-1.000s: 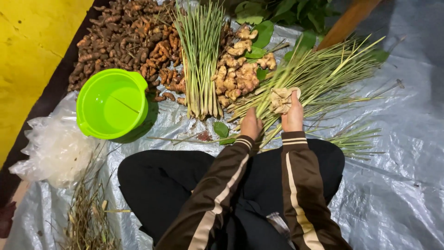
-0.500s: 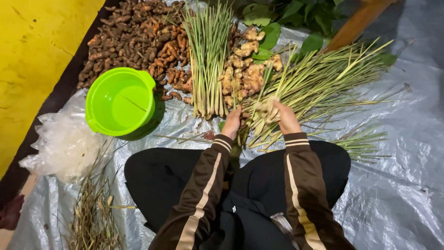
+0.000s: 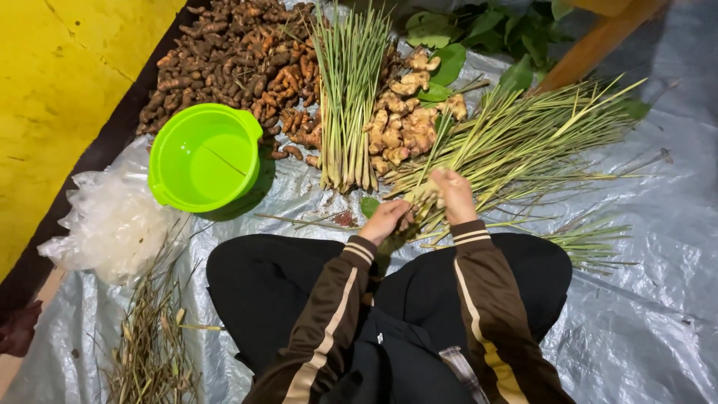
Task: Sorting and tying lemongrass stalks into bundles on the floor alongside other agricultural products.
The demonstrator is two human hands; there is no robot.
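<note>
I see both hands at the thick ends of the lemongrass (image 3: 516,142), which lies on the tarp (image 3: 658,247) in front of the knees. My right hand (image 3: 452,196) is closed around the stalks; my left hand (image 3: 385,221) pinches them. A green bowl (image 3: 203,158) stands well apart on the left.

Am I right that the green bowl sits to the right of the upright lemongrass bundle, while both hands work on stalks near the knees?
Not quite. In the head view the green bowl sits to the left of the upright lemongrass bundle, beside the brown roots. The rest holds: the left hand and right hand both work on stalks near the knees.
</note>
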